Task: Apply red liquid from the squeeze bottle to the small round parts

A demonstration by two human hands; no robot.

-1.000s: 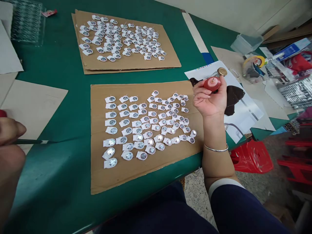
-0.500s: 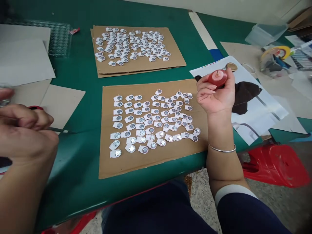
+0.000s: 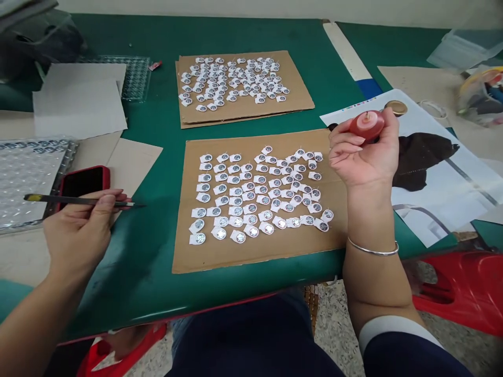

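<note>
My left hand (image 3: 80, 230) pinches a thin dark brush (image 3: 58, 199) with a yellowish end, its fine tip pointing right over the green table. Under and behind it lies a red-cased phone (image 3: 84, 180). My right hand (image 3: 365, 149) is raised, palm up, with its fingers wrapped round a reddish-pink rounded object (image 3: 368, 125). A round gold piece (image 3: 396, 108) shows by its fingertips. Between my hands, a brown cardboard sheet (image 3: 220, 259) bears rows of small white tags with silvery round pieces. A second cardboard stack (image 3: 302, 99) behind it holds several similar tags.
Bubble wrap (image 3: 27, 178) and grey boards (image 3: 82, 112) lie at the left. White paper with a dark brown piece (image 3: 422, 157) is at the right, near a clear tub (image 3: 481, 99). Red stools (image 3: 467, 288) stand below the table edge.
The view has shifted left, showing more of the left side. My left hand has turned and now shows the brush clearly. My right hand keeps its hold on the reddish-pink object.
</note>
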